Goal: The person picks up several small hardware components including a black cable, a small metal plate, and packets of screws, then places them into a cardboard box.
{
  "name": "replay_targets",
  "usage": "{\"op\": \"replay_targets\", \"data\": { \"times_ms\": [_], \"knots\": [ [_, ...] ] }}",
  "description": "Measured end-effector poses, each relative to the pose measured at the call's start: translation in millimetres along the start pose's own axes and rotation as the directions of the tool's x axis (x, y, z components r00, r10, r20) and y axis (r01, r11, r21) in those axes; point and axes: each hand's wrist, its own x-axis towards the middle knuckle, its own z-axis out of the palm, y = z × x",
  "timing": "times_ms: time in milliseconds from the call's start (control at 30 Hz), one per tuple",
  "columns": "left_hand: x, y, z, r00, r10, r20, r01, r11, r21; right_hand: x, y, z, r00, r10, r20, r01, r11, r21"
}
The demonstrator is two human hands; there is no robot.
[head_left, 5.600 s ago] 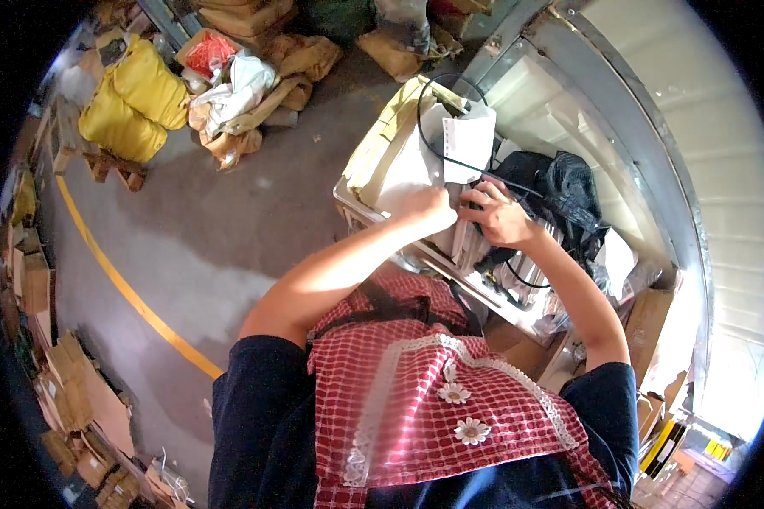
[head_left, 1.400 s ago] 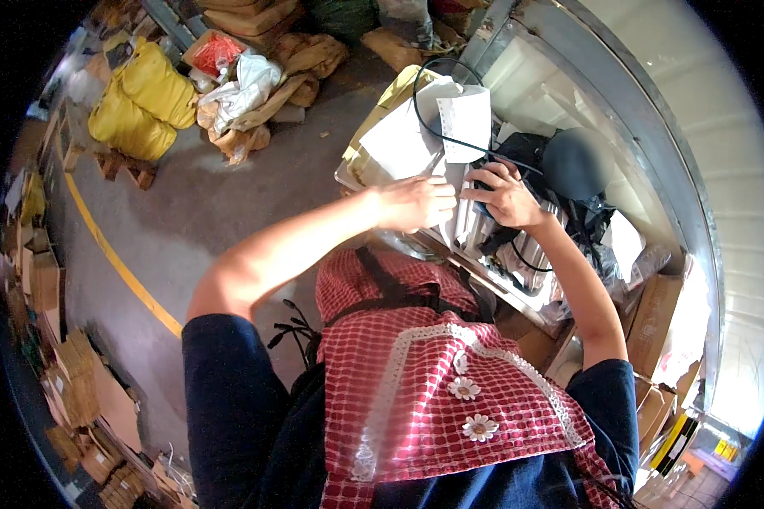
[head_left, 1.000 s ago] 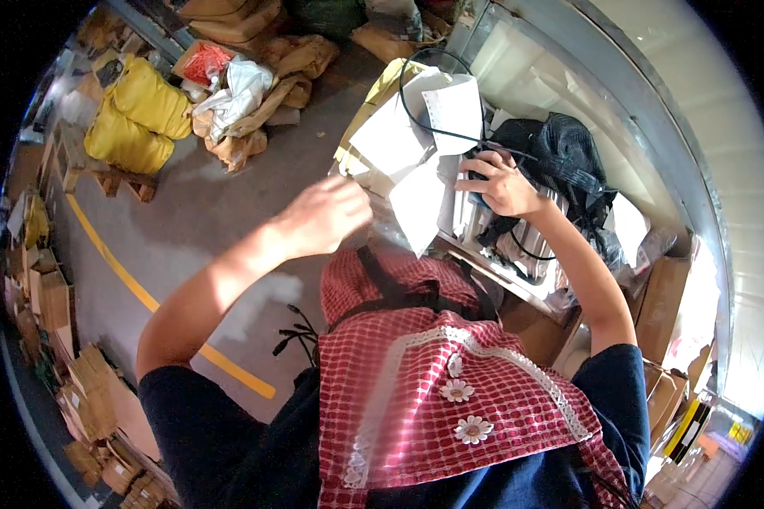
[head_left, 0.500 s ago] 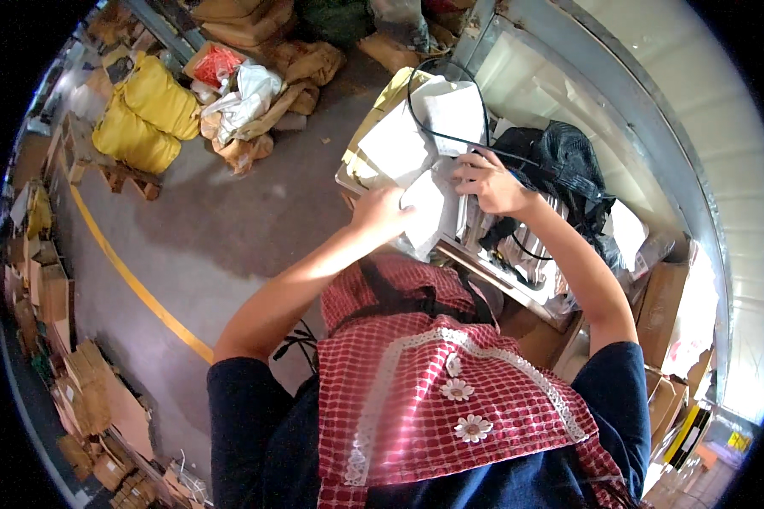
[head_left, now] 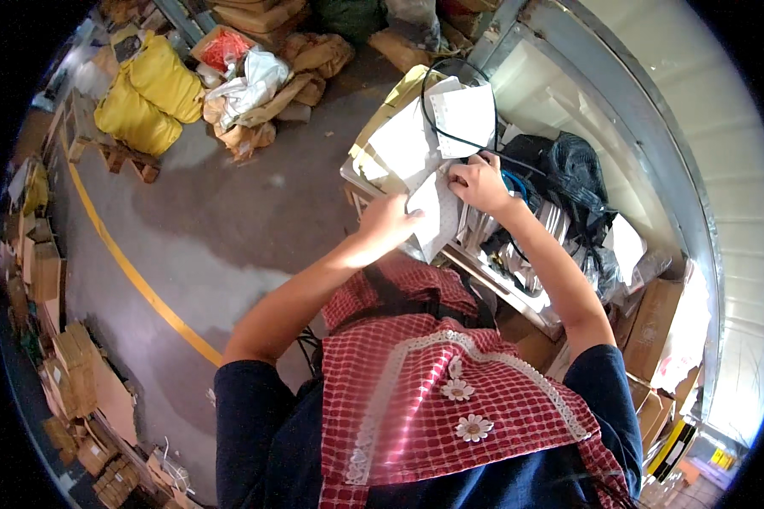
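Close in front of my body, a white sheet (head_left: 438, 222), paper or thin plastic, hangs over the near edge of a cluttered worktop. My left hand (head_left: 388, 222) pinches its left edge between thumb and fingers. At its upper right, the fingers of my right hand (head_left: 481, 181) are curled and pressed together on the sheet's edge. Beyond the hands lie more white papers (head_left: 403, 136), brightly sunlit. A black cable (head_left: 424, 97) loops over them and runs past my right hand. Right of that hand lie a bundled black plastic bag (head_left: 569, 165) and several thin pale pieces.
A metal post (head_left: 654, 119) and pale wall panel rise along the right. Cardboard boxes (head_left: 654, 327) stand below the black bag. Yellow sacks (head_left: 144, 102) rest on a wooden pallet (head_left: 110, 157) at far left. A yellow line (head_left: 136, 276) crosses the grey floor; flattened cardboard (head_left: 85, 373) lines the left.
Both hands have drawn slightly closer together, the right one shifting a little left. The sheet between them has changed shape, and a blue loop now shows beside my right hand.
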Motion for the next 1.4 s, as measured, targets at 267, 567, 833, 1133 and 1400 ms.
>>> {"op": "replay_targets", "data": {
  "times_ms": [267, 567, 833, 1133, 1400],
  "knots": [
    [11, 0, 10, 0.977, -0.014, 0.214, -0.041, 0.967, 0.251, -5, 33, -1, 0.982, 0.149, 0.119, -0.190, 0.838, 0.511],
    [-18, -17, 11, 0.988, 0.124, 0.088, -0.137, 0.977, 0.163, -2, 29, -13, 0.989, 0.110, 0.099, -0.145, 0.857, 0.495],
    [-65, -43, -65, 0.995, -0.024, 0.095, 0.012, 0.992, 0.123, 1, 28, -12, 0.985, 0.137, 0.103, -0.170, 0.848, 0.502],
    [-117, -74, -116, 0.922, -0.367, 0.126, 0.384, 0.906, -0.176, 8, 16, -24, 0.957, 0.195, 0.215, -0.254, 0.919, 0.300],
    [-123, -79, -119, 0.911, -0.397, 0.107, 0.411, 0.876, -0.251, 8, 19, -25, 0.917, 0.259, 0.304, -0.344, 0.899, 0.271]
  ]
}}
